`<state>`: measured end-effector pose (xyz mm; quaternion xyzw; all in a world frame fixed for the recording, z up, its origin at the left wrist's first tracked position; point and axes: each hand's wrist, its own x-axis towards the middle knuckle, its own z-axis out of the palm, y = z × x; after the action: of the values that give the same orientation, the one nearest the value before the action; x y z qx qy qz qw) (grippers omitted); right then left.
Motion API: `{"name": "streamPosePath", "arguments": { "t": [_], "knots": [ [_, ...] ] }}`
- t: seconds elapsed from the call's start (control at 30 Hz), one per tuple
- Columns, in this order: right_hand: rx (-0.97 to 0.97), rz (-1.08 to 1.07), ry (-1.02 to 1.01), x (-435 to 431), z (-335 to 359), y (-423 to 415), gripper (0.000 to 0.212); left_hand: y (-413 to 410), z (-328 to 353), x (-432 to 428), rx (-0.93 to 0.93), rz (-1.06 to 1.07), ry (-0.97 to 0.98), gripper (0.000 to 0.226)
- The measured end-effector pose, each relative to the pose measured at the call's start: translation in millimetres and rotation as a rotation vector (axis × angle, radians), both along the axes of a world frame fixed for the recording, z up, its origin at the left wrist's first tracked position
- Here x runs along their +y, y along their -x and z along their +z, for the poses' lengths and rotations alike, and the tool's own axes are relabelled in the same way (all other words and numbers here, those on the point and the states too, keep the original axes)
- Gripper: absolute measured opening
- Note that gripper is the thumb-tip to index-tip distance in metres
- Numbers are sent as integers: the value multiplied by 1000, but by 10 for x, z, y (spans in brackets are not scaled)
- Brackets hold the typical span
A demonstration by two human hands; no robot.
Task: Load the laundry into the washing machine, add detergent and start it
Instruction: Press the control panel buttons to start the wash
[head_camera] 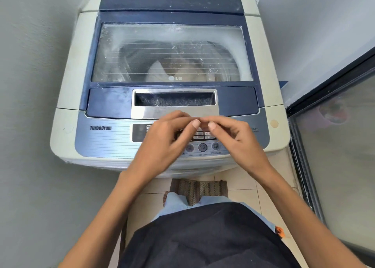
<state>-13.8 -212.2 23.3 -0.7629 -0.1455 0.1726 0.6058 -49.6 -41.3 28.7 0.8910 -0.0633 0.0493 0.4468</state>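
Though its lid point(172, 34) is dusty, laundry point(178, 70) shows

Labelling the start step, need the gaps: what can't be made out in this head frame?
Head view only.
Control panel display and most keys: covered by left hand and right hand.
Whether the fingertips pinch anything: motion blur.
Laundry details: hazy behind the smeared lid.
Button labels: too small.

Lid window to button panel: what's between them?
In the head view, the lid's blue front band with a silver recessed handle lies between window and panel.
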Motion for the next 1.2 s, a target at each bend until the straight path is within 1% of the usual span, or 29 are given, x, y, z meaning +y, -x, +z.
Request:
{"name": "streamPosePath", "arguments": {
  "t": [0.07, 0.1, 0.17, 0.23, 0.27, 0.33, 0.53, 0.7, 0.9, 1.2],
  "knots": [
    [49, 28, -80, 104, 28, -68, 28, -51, 14, 157, 37, -23, 119, 39],
    [50, 39, -95, 147, 36, -106, 30, -82, -5, 239, 90, -41, 199, 42],
    [48, 62, -112, 218, 33, -181, 34, -148, -74, 395, 230, -75, 446, 48],
    [57, 101, -128, 267, 16, -252, 37, -223, -141, 527, 311, -97, 688, 53],
    [63, 126, -130, 293, 3, -284, 38, -259, -155, 577, 333, -110, 763, 55],
    [81, 181, -129, 341, -29, -339, 41, -326, -183, 648, 374, -148, 837, 57],
    [145, 285, -118, 412, -103, -491, 48, -486, -258, 762, 474, -309, 836, 56],
    [190, 322, -152, 386, -110, -606, 48, -564, -225, 789, 540, -398, 841, 53],
    [196, 343, -140, 383, -149, -641, 48, -589, -268, 816, 564, -385, 823, 55],
    [226, 349, -142, 372, -161, -674, 49, -605, -263, 832, 596, -382, 796, 52]
  ]
}}
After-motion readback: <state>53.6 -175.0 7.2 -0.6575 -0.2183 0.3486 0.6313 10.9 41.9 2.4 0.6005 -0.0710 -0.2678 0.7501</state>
